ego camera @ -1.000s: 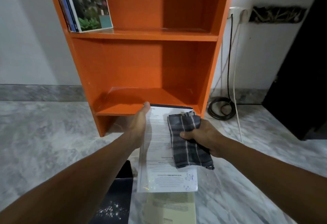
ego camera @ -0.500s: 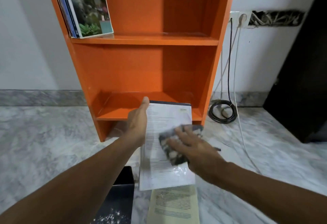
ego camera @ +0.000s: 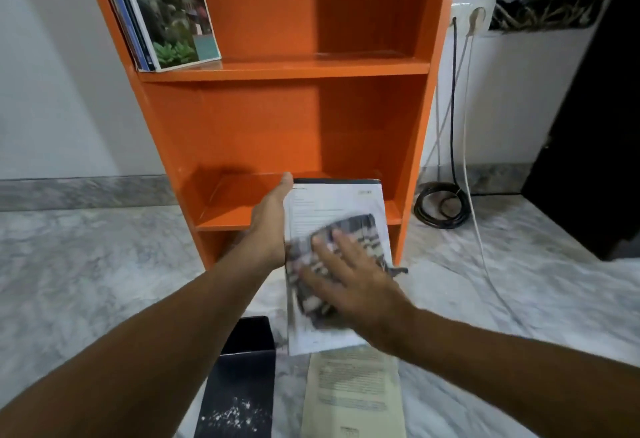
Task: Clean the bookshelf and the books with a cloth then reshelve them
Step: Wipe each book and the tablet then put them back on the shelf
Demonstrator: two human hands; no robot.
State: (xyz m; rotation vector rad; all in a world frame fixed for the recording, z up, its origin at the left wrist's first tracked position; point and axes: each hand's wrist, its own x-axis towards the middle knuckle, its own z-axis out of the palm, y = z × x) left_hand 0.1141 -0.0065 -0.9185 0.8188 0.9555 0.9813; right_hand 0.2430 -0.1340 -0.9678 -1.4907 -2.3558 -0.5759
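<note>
Orange laminate covers the bookshelf [ego camera: 311, 67], which fills the upper middle of the frame and is stood on a grey marbled floor [ego camera: 86, 264]. A white book [ego camera: 332, 202] is held flat at the centre of the frame, just in front of the lowest shelf, with its far edge seen against that shelf. It is grasped along its left edge by the left hand [ego camera: 270, 226]; one digit is stretched along that edge and the others are hidden under the cover. A grey striped cloth [ego camera: 360, 230] is pressed onto the printed cover by the right hand [ego camera: 353, 282], whose fingers are spread straight on top of the cloth rather than curled round it. Cloth and hand are both blurred.

At the upper left, several shelved books [ego camera: 169, 12] are leaned against the left wall of the upper shelf, with a garden photograph on the outermost cover. At the bottom centre, a black book [ego camera: 239, 378] and a pale book [ego camera: 353, 392] are laid side by side on the floor, the pale one partly overlapped by the held book. To the right of the bookshelf's foot a coiled cable [ego camera: 440, 209] is laid on the floor, and cords are run up the wall to a socket [ego camera: 476, 17] at the upper right.
</note>
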